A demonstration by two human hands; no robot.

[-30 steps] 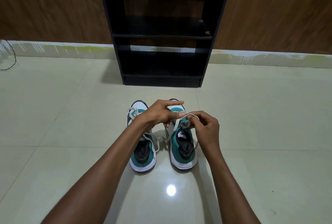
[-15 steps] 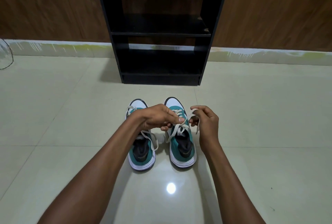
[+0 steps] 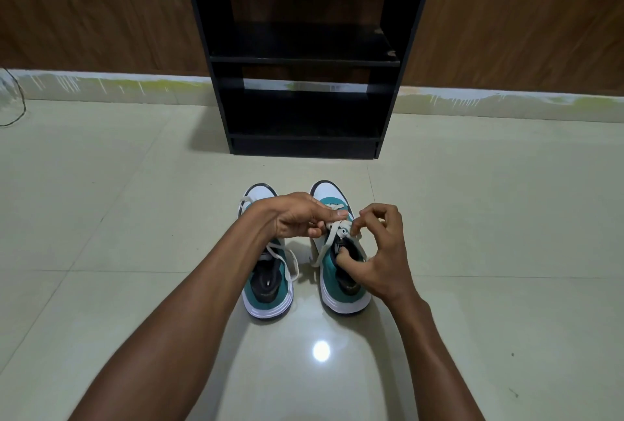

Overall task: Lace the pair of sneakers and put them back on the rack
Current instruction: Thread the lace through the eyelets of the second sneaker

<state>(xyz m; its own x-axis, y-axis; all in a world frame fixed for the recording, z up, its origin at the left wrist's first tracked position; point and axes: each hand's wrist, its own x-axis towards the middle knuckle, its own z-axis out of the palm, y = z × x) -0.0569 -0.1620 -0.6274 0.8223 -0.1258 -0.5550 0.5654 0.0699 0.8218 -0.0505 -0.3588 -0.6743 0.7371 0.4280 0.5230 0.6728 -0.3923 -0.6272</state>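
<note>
Two teal and white sneakers stand side by side on the floor, toes toward the rack. The left sneaker [image 3: 268,289] has loose white laces trailing over its side. Over the right sneaker [image 3: 341,289] my left hand [image 3: 297,218] pinches the white lace [image 3: 332,235] near the top eyelets. My right hand [image 3: 381,251] has its fingertips at the lace on the shoe's right side and its thumb at the tongue. The black rack [image 3: 304,59] stands just beyond the shoes, its shelves bare.
Pale glossy floor tiles [image 3: 489,251] spread all around the shoes. A wood-panelled wall [image 3: 84,8] with a pale skirting runs behind the rack. A thin dark cable [image 3: 18,106] lies at the far left edge.
My right hand has dropped lower onto the right sneaker, its thumb now at the tongue. My left hand has kept its pinch on the lace. Both sneakers stay in place.
</note>
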